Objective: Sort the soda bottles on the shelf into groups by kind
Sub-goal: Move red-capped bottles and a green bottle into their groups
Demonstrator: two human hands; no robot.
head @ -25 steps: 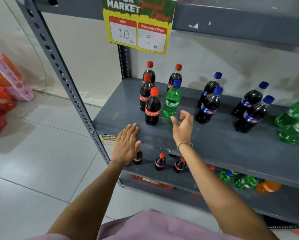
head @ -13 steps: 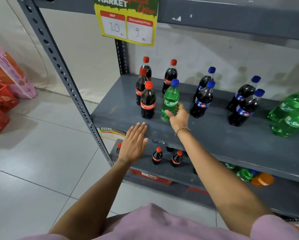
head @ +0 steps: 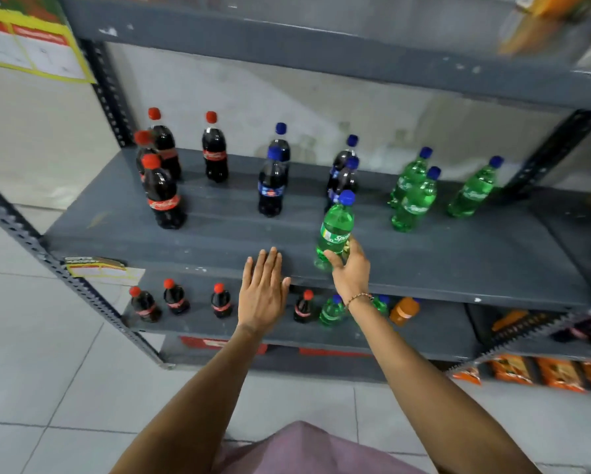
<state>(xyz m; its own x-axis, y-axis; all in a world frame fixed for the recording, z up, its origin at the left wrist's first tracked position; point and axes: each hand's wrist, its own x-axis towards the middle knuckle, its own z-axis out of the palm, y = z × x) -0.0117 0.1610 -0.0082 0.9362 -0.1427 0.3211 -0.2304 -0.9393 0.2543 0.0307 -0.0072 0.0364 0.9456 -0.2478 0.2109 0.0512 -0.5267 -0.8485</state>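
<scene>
My right hand [head: 350, 271] grips the lower part of a green Sprite bottle [head: 335, 227] with a blue cap, upright near the front edge of the grey shelf [head: 458, 261]. My left hand [head: 261, 289] lies flat and open at the shelf's front edge, holding nothing. Several dark cola bottles with red caps [head: 162, 196] stand at the left. Dark bottles with blue caps [head: 272, 186] stand in the middle. Three green Sprite bottles [head: 414, 200] stand at the right.
The lower shelf [head: 424, 333] carries small cola bottles [head: 176, 297], green bottles and an orange bottle [head: 403, 311]. A perforated metal post [head: 47, 258] runs down the left. Orange packets [head: 554, 372] sit at the bottom right. A price sign [head: 30, 46] hangs top left.
My right hand closed on the green Sprite bottle beside the colas and carried it rightward past the blue-capped bottles. The view swung right. My left hand stayed at the shelf edge.
</scene>
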